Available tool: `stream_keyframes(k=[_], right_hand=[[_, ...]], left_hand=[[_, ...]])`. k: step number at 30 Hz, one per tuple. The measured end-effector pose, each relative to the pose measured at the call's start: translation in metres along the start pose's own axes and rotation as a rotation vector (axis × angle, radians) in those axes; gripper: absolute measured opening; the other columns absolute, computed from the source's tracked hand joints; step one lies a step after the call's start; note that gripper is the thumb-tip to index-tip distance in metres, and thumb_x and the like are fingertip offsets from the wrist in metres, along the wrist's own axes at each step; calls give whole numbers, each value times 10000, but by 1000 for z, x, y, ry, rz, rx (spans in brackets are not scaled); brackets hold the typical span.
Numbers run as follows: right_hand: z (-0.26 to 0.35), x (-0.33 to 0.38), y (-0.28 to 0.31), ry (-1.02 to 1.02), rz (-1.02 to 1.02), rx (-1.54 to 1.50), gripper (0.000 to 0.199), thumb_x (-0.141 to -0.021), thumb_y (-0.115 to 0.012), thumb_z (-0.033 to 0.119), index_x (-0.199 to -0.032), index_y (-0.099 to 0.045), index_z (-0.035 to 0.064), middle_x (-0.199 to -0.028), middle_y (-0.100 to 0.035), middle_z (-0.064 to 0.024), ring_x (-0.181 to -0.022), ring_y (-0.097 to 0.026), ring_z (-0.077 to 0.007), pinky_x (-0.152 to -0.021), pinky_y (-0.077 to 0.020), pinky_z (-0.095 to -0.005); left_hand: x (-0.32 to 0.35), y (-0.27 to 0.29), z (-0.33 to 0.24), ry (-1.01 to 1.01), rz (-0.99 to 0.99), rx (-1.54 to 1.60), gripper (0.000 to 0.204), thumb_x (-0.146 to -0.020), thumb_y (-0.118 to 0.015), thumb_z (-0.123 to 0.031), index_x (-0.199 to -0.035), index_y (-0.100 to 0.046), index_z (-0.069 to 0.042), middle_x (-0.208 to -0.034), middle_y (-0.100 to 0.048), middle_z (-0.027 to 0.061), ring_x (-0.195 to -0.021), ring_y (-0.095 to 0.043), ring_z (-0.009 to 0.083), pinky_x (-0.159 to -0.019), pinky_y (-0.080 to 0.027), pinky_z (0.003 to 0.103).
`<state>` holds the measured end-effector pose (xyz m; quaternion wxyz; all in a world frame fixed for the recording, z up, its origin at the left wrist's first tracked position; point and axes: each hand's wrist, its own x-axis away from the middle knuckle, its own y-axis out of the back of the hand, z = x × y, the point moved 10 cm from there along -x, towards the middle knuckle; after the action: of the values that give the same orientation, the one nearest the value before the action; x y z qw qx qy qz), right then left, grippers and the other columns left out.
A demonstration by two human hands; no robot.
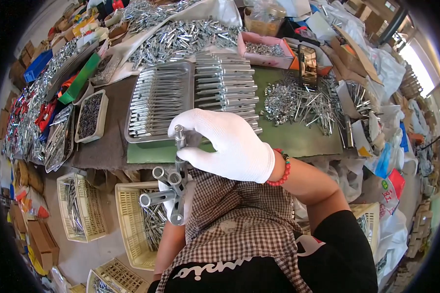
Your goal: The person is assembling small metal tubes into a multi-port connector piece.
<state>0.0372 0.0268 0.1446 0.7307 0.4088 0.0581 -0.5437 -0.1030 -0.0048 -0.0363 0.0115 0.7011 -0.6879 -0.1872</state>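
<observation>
My right hand (pixel 230 146), in a white knit glove, is closed with thumb and fingers pinching an upright metal pin (pixel 180 138). The pin's lower end meets a cluster of slotted metal tubes (pixel 175 179). My left hand (pixel 169 207), also gloved, is below and mostly hidden behind those tubes, which it holds pointing several ways. Just beyond my hands, a metal tray (pixel 130 138) bears neat rows of slim metal pieces (pixel 156 105). Stacked to its right are rows of thicker metal tubes (pixel 227 90).
A green board (pixel 303 141) lies under the tray. Small metal parts (pixel 283 100) and loose pins (pixel 318 105) are heaped at right. A pink box (pixel 264 56) and a heap of metal tubes (pixel 186 39) sit farther back. A tub of dark screws (pixel 91 117) and yellow crates (pixel 127 224) are at left.
</observation>
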Motion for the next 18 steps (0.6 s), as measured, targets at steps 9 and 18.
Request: stream_keyframes(k=[9,18], right_hand=[[-35,3,-43,-387,282,-471,204,-791,-702,53,-978,-621,39,-954,-641,-36,-897,-618,-122,-827,-494,-273],[-54,-42,-59,-311,250,-311,313,-839,-624,164,-1126,-625,38,-1053,-642,-100,-963,-631,-220,-905,-487,-331]], left_hand=[[8,-19,49,471,-195,1393,189,-909,-603,-218,-1041,-523,-108,-954,-581,17,-848,-581,137,-690,-508,297],[8,32,14,145,-249,147,372,-959,-504,-416,-910,-568,-52,-729,-531,29,-574,-481,123,-489,-405,224]])
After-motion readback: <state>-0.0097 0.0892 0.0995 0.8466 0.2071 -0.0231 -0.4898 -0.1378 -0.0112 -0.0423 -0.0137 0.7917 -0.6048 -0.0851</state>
